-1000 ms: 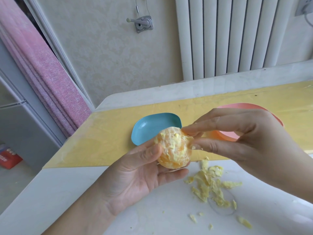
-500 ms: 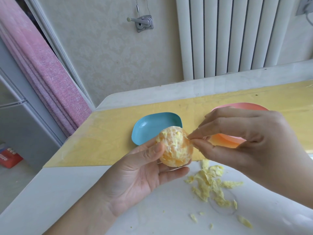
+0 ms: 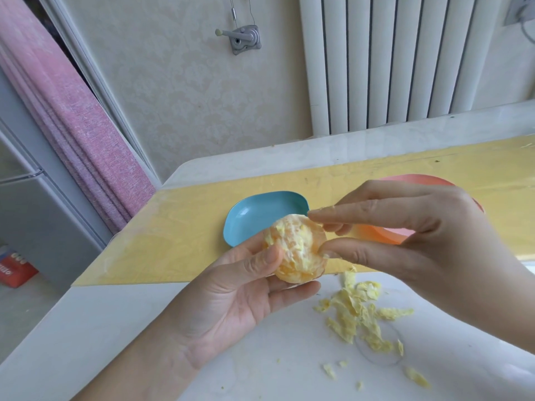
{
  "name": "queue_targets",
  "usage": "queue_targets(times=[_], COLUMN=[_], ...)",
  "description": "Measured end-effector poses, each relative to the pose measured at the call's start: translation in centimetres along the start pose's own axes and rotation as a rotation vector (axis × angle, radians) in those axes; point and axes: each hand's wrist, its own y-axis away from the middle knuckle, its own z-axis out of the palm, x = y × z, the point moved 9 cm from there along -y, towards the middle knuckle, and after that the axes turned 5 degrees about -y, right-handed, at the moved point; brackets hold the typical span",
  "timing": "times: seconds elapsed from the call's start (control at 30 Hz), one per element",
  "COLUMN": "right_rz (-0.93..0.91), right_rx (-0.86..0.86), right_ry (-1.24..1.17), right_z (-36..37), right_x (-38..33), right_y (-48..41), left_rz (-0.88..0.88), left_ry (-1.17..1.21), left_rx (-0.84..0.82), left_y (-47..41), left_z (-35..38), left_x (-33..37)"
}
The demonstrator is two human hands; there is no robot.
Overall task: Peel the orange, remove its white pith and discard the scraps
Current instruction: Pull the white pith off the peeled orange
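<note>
Counter [image 3: 260,357] catching scraps [image 3: 359,316]; my left fingers [image 3: 260,260] are gripping the orange [image 3: 298,256]; right fingers [image 3: 362,215], pinch unclear, should be lifting pith [image 3: 279,235] shallowly.

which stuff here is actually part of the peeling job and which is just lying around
In use: orange, left hand holding it, right hand pinching its pith, pith scraps.
Lying about: blue dish, pink bowl, radiator, curtain.

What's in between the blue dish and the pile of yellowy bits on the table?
In the head view, the peeled orange, held up by the left hand, sits between the blue dish and the scrap pile.
</note>
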Motion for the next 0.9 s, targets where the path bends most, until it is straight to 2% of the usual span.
queue_targets(times=[0.2, 0.33, 0.4, 0.67, 0.9], right_rz=[-0.039, -0.110, -0.109, 0.012, 0.186], right_rx=[0.000, 0.057, 0.076, 0.063, -0.065], right_ry=[0.146, 0.297, 0.297, 0.177, -0.138], right_z=[-0.1, -0.1, -0.1, 0.0, 1.2], right_x=[0.3, -0.4, -0.3, 0.7, 2.3], right_y=[0.1, 0.4, 0.5, 0.5, 0.7], left_rz=[0.013, -0.001, -0.005, 0.006, 0.040], left_ry=[-0.021, 0.097, 0.100, 0.103, 0.155], left_rx=[-0.003, -0.071, -0.092, -0.064, 0.025], left_y=[0.1, 0.2, 0.2, 0.1, 0.0], left_z=[0.3, 1.3, 1.7, 1.5, 0.4], left_x=[0.2, 0.3, 0.3, 0.3, 0.7])
